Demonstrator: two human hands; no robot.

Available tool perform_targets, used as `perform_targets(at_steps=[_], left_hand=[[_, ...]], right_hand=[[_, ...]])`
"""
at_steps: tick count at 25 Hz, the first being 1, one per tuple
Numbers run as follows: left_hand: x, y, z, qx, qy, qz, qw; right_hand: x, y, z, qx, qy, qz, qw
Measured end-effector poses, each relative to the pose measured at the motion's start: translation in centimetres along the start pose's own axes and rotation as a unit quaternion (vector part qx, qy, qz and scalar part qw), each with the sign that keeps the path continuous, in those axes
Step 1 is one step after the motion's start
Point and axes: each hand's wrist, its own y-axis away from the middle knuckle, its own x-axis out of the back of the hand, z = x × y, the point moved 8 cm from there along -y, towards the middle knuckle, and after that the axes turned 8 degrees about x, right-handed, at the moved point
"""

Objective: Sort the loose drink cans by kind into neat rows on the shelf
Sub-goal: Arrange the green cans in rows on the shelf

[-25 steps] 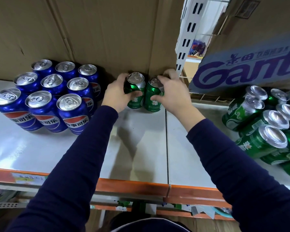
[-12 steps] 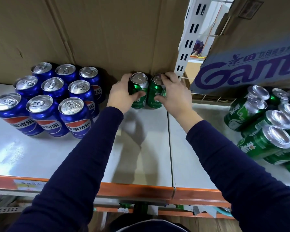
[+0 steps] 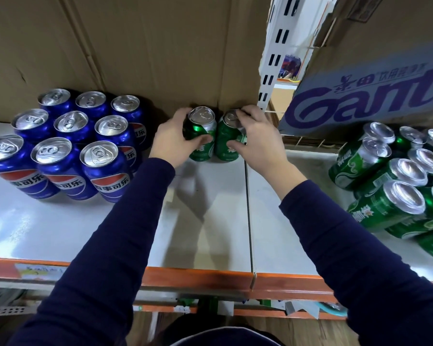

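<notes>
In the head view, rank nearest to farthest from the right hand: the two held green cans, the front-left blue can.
1. Right green can, in the right hand.
2. Left green can, beside it.
3. Front-left blue can, far left.

Open shelf (image 3: 60, 233) between blue cans (image 3: 100, 171) and green pile (image 3: 385, 211).

At the shelf's (image 3: 198, 233) back two green cans (image 3: 202, 138) stood upright together; blue cans (image 3: 60, 158) stood in rows left; loose green cans (image 3: 385, 208) clustered right.
</notes>
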Motion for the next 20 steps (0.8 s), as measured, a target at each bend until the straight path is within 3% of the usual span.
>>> perform_targets(at_steps=[7, 14, 20], left_hand=[[-0.3, 0.6, 0.7, -0.010, -0.013, 0.000, 1.000], [-4.2, 1.7, 3.3, -0.034, 0.012, -0.027, 0.999], [-4.6, 1.5, 4.1, -0.014, -0.053, -0.018, 0.998]], right_hand=[[0.9, 0.8, 0.5, -0.022, -0.064, -0.018, 0.998], [3.8, 2.7, 7.1, -0.102, -0.095, 0.014, 0.990], [3.3, 2.0, 9.4, -0.117, -0.122, 0.077, 0.983]])
